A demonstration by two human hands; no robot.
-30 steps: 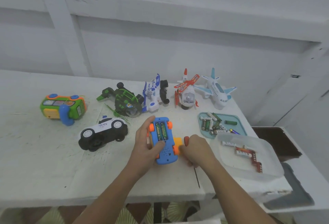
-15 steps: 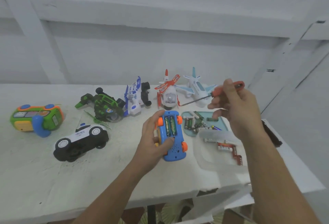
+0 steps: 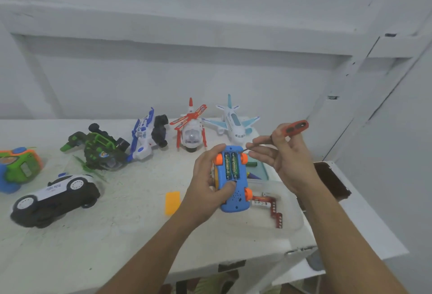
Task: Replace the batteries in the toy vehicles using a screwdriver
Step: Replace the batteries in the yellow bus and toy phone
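On the white table (image 3: 117,235), a green and orange toy (image 3: 21,167) sits at the left edge, partly cut off by the frame. Just right of it a black and white police car (image 3: 56,197) lies tilted on its side. Along the far edge stand a green and black vehicle (image 3: 100,151), a blue and white toy (image 3: 146,134), a red and white helicopter (image 3: 190,130) and a pale blue airplane (image 3: 232,120) near the far right corner. A yellow cover plate (image 3: 172,202) lies flat on the table just left of the left hand (image 3: 205,188). That hand grasps the blue toy car (image 3: 231,176), held belly up above the table's right part, thumb pressed on its underside. Two green batteries (image 3: 231,165) sit side by side in the open compartment. The right hand (image 3: 287,160) pinches the orange-handled screwdriver (image 3: 295,127), whose dark shaft slants down to the car's far right corner. Under the hands, toward the right edge, are a teal tray (image 3: 263,172) and a clear container (image 3: 289,221) holding red battery packs (image 3: 275,214).
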